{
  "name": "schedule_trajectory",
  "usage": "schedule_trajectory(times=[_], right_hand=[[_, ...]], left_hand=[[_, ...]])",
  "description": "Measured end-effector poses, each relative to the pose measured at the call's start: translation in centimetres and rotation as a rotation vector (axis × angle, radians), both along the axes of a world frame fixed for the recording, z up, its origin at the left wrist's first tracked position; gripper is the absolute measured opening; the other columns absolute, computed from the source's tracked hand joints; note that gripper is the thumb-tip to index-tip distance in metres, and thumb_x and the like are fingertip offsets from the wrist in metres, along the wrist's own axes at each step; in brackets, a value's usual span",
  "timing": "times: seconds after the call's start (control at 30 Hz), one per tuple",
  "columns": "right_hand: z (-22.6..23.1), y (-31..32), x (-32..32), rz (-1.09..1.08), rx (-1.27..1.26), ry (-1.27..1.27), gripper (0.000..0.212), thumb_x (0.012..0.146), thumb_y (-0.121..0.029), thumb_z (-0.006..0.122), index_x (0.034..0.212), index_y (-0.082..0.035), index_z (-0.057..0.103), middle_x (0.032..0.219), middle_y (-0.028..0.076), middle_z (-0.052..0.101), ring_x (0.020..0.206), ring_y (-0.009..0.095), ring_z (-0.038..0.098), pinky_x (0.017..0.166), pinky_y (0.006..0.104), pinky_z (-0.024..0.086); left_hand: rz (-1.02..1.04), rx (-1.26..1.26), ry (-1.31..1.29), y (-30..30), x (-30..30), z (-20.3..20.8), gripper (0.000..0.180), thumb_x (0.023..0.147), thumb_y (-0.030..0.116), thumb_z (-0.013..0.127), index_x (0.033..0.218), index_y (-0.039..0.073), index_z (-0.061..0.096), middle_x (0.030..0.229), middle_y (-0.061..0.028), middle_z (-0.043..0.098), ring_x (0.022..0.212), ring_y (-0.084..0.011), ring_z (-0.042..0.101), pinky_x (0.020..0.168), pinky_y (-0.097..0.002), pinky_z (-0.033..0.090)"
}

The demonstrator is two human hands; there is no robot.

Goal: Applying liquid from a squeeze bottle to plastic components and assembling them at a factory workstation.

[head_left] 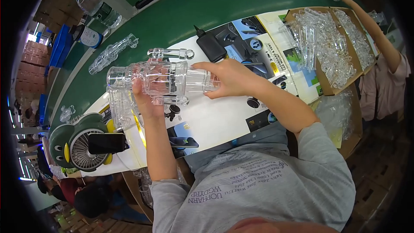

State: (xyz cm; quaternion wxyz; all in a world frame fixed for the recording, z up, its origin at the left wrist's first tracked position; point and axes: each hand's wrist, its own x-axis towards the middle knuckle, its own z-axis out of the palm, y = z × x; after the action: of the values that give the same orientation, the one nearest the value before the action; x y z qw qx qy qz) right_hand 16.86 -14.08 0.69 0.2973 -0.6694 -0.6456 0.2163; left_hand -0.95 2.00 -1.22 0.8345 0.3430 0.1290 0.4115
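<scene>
A clear, hollow plastic assembly (166, 77) lies level in front of me, with a wide rounded body and thin looped rods along its far and near sides. My left hand (148, 97) is closed around its left part, the fingers showing through the clear wall. At the narrower right end, my right hand (230, 77) grips the assembly between thumb and fingers. Just below its left end stands another clear plastic piece (120, 108), partly overlapped in view. Farther left on the green table rests a similar long clear piece (113, 54).
A black dropper bottle (210, 45) lies beyond my right hand on printed cardboard (215, 123). Cartons of clear parts (323, 47) stand at right, near a co-worker's arm (373, 28). At left are a green fan (82, 146), a phone (106, 143) and a water bottle (97, 8).
</scene>
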Motion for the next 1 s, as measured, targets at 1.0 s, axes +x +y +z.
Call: schedule_trajectory(times=[1.0], right_hand=[[-1.0, -0.2, -0.6, -0.104, 0.125, 0.033, 0.062, 0.059, -0.026, 0.070, 0.118, -0.012, 0.054, 0.057, 0.007, 0.056, 0.054, 0.022, 0.059, 0.054, 0.0313, 0.046]], left_hand=[[0.010, -0.060, -0.037, 0.2, 0.0, -0.4, 0.056, 0.074, 0.034, 0.065, 0.122, 0.014, 0.043, 0.123, -0.0168, 0.047, 0.117, -0.0340, 0.044, 0.101, -0.0477, 0.036]])
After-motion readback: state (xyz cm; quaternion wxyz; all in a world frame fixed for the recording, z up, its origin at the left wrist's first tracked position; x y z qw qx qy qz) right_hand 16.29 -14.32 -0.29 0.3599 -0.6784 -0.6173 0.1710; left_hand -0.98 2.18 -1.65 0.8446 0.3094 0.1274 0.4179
